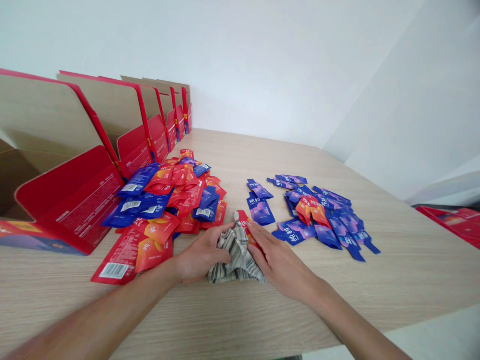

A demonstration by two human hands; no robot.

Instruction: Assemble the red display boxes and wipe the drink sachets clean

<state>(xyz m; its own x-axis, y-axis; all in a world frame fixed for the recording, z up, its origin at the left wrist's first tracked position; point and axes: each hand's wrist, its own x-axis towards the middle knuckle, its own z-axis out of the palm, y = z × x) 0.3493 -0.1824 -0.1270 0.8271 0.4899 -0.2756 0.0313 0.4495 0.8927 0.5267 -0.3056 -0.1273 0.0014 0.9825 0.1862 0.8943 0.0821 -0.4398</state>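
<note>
Close to the table's front, my left hand (204, 252) grips a bunched, grey striped cloth (240, 255). My right hand (275, 255) holds a small red pouch (242, 217) against the cloth, its fingers lying over the pouch's right side. Most of that pouch is hidden by the cloth and my fingers. Left of my hands lies a mixed heap of red and blue pouches (187, 192). On the right, a spread of mostly blue pouches (330, 210) has a few red ones on it. Two blue pouches (260, 209) lie just beyond my hands.
Several open red cardboard boxes (86, 210) stand in a row along the table's left side, flaps raised. The light wooden table (232, 150) meets a white wall (255, 65) behind. A red printed item (453, 225) sits past the table's right edge.
</note>
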